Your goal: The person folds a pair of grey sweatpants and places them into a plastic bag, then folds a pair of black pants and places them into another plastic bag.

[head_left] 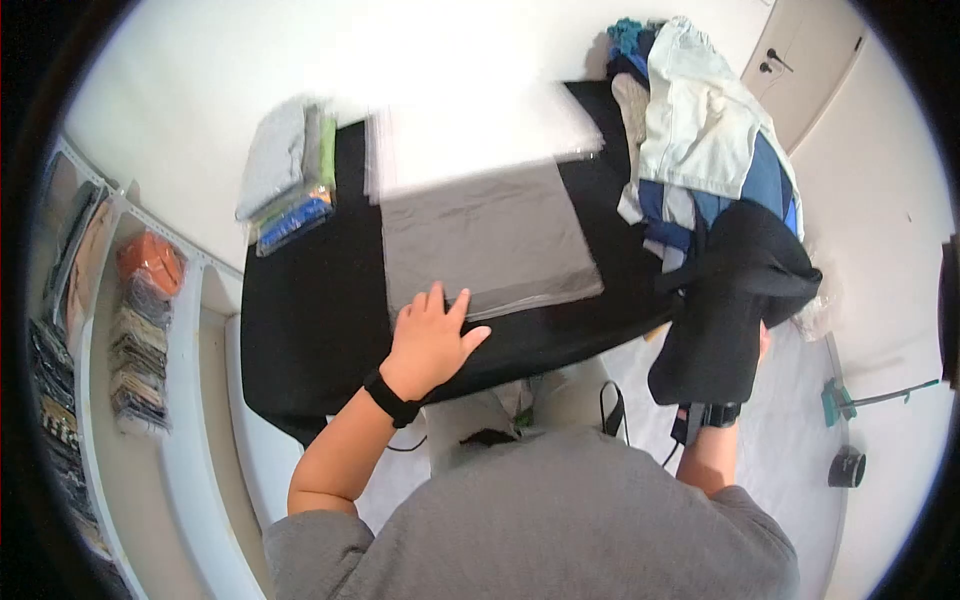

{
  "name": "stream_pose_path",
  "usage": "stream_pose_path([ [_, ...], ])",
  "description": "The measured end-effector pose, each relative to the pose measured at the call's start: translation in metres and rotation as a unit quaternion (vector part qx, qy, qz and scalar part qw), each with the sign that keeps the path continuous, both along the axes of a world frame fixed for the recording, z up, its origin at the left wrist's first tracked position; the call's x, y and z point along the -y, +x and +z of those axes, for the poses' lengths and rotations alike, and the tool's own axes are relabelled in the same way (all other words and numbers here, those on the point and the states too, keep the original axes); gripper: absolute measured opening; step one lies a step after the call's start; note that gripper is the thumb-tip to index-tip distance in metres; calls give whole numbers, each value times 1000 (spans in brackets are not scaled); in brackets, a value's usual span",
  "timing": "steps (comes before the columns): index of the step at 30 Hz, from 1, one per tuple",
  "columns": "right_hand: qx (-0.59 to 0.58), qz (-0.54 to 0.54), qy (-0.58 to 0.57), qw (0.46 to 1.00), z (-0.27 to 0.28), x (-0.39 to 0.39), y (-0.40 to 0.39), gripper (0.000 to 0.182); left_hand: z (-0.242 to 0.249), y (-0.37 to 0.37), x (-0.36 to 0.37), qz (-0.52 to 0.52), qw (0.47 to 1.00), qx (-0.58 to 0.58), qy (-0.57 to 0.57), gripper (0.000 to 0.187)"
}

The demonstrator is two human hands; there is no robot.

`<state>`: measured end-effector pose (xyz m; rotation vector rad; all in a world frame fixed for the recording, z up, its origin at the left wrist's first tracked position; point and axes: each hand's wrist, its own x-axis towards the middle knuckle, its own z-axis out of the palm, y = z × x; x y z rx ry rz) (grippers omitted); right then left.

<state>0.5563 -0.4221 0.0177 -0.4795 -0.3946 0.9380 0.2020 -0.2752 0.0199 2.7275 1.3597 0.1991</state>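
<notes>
My left hand, with its fingers spread, rests at the front left edge of a grey plastic bag lying flat on the black-covered table. Behind the grey bag, and partly over it, are white translucent sheets or bags. At the right, past the table's edge, a bunched black cloth hangs from my right hand. Most of that hand is hidden behind the cloth; only a bit of it shows at the cloth's right side.
Folded, bagged garments are stacked at the table's back left. A pile of clothes with pale denim on top lies at the back right. Shelves with packed items stand left. A door is at the far right.
</notes>
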Motion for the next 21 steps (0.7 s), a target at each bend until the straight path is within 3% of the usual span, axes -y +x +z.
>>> stream_pose_path([
  [2, -19, 29, -9, 999, -1, 0, -2, 51, 3, 4, 16, -32, 998, 46, -25, 51],
  [4, -20, 83, 91, 992, 0, -4, -1, 50, 0, 2, 21, -87, 992, 91, 10, 42],
  [7, 62, 14, 5, 998, -3, 0, 7, 51, -6, -13, 18, -96, 994, 58, 15, 41],
  [14, -13, 44, -15, 999, 9, 1, -19, 55, -9, -13, 10, -63, 994, 94, 9, 41],
  [17, 52, 38, -89, 994, 16, 5, -32, 56, -7, -14, 2, -78, 985, 150, 44, 41],
  [19, 140, 50, -203, 968, 28, 1, -49, 54, 8, -8, -1, -80, 975, 204, 44, 42],
  [21, 221, 78, -200, 951, 49, -11, -72, 54, 18, -4, -5, -75, 959, 259, 85, 48],
])
